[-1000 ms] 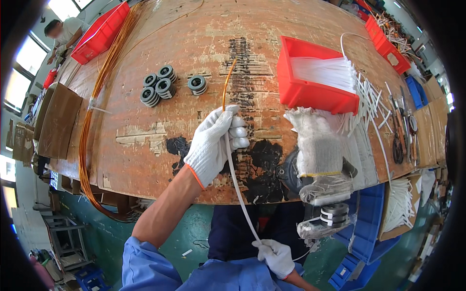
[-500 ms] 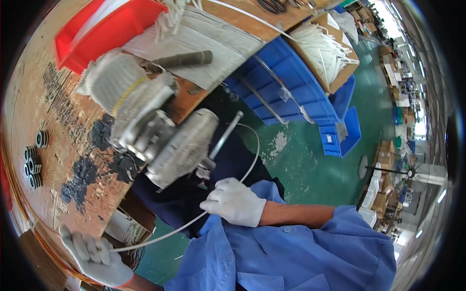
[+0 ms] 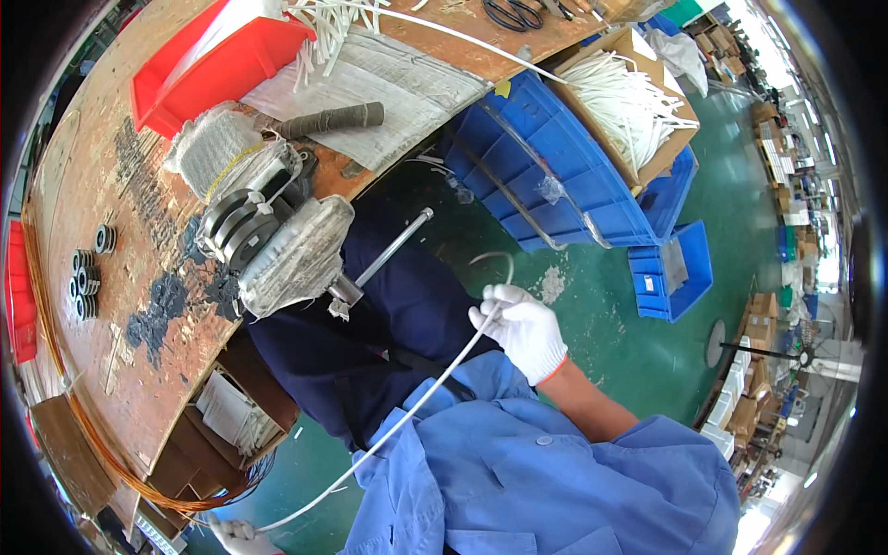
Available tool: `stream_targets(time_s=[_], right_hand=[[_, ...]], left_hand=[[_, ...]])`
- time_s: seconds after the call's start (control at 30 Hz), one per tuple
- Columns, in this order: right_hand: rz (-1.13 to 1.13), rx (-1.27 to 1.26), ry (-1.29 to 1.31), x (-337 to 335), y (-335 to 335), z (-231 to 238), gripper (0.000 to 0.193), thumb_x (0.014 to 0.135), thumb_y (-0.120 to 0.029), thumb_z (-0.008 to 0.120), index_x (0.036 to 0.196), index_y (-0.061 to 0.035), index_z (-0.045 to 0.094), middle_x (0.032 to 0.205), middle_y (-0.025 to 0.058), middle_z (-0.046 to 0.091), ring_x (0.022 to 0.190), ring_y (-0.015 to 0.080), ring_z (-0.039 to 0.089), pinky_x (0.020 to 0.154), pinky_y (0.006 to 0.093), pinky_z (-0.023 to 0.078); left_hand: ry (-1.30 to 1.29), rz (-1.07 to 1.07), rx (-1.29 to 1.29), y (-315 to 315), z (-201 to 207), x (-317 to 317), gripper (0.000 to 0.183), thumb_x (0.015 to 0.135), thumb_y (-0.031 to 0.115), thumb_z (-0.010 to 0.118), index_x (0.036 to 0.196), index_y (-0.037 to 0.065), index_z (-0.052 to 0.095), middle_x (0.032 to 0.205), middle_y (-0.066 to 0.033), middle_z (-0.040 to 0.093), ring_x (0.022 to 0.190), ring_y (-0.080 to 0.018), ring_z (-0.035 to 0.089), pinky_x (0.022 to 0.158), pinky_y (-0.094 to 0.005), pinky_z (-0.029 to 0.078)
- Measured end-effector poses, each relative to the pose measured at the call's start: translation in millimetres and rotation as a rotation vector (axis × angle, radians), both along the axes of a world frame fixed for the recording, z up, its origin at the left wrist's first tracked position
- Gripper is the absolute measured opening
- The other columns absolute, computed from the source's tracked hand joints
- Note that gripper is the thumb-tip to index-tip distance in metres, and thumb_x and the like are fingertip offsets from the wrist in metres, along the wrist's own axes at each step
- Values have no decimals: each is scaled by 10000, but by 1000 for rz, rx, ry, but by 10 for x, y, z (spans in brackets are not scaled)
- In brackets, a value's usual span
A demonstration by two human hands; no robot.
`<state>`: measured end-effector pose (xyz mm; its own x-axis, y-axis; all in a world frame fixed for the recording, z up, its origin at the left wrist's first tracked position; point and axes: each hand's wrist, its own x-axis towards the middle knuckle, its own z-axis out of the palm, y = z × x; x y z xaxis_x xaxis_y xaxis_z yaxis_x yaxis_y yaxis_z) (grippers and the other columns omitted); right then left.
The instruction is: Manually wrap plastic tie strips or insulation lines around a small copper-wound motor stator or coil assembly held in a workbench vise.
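A long white tube (image 3: 393, 430) stretches across my blue jacket between my two white-gloved hands. My right hand (image 3: 524, 335) pinches it near its far end, with a short curled piece sticking out past the fingers. Low at the left edge of view, my left hand (image 3: 242, 535) is closed round the tube's other end, partly cut off by the rim. A bundle of copper-coloured wires (image 3: 199, 504) bends along the table's side and reaches up to that left hand. Ahead of me is a bench vise (image 3: 347, 289) wrapped in pale cloth, its metal bar handle pointing right; neither hand touches it.
On the worn wooden table (image 3: 102, 370) are several dark rings (image 3: 85, 282), a red bin (image 3: 217, 69), a wrapped grey-brown rod (image 3: 333, 120) and loose white tubes. A carton of white tubes (image 3: 629, 111) sits over blue crates (image 3: 546, 166) on the right. Beneath the table is an open carton (image 3: 236, 416).
My right hand has moved up and right along with the tube, from a fist to a pinch. My left hand has dropped toward the lower edge. My view has shifted slightly.
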<state>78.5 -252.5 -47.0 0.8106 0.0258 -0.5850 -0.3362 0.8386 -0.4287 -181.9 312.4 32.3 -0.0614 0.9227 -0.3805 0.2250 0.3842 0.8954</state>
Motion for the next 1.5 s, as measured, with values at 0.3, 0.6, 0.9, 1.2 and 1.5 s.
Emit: stream_targets(time_s=[0.3, 0.6, 0.9, 1.2, 1.5], right_hand=[[-238, -459, 27, 359, -364, 304, 349, 1151, -217, 559, 1494, -167, 592, 970, 33, 727, 537, 25, 451, 426, 221, 394], [-91, -376, -176, 298, -294, 643, 311, 1169, -205, 518, 1413, -47, 628, 737, -20, 578, 464, 32, 385, 411, 221, 361], [462, -283, -607, -15, 764, 1199, 367, 1114, -220, 642, 1268, 113, 635, 675, 57, 618, 459, 70, 441, 421, 257, 337], [1138, -402, -481, -66, 2274, 1108, 329, 1126, -64, 582, 1435, 5, 672, 927, -7, 714, 766, 31, 618, 716, 223, 524], [1261, -162, -388, -200, 2410, 654, 407, 1173, -204, 515, 1466, 68, 594, 908, 57, 710, 717, 101, 646, 662, 247, 540]], left_hand=[[1555, -395, 286, 742, -1250, -2294, 445, 1088, 367, 650, 1388, 46, 722, 1377, -201, 728, 1216, -369, 713, 1003, -477, 580], [1549, -407, 280, 306, -1091, -1602, 474, 1114, 333, 599, 1443, -5, 647, 1437, -217, 684, 1283, -358, 667, 1087, -448, 526], [475, -576, 530, -433, -556, -26, 522, 1139, 348, 573, 1500, -28, 593, 1310, -177, 727, 1202, -277, 696, 1050, -388, 549], [-209, -913, 123, -1784, 694, 1998, 434, 1113, 113, 560, 1504, -74, 537, 994, -140, 769, 647, -83, 640, 554, -217, 506], [-232, -688, 298, -900, 885, 2920, 298, 1152, 209, 530, 1326, -5, 643, 782, 13, 616, 534, -15, 465, 465, -193, 379]])
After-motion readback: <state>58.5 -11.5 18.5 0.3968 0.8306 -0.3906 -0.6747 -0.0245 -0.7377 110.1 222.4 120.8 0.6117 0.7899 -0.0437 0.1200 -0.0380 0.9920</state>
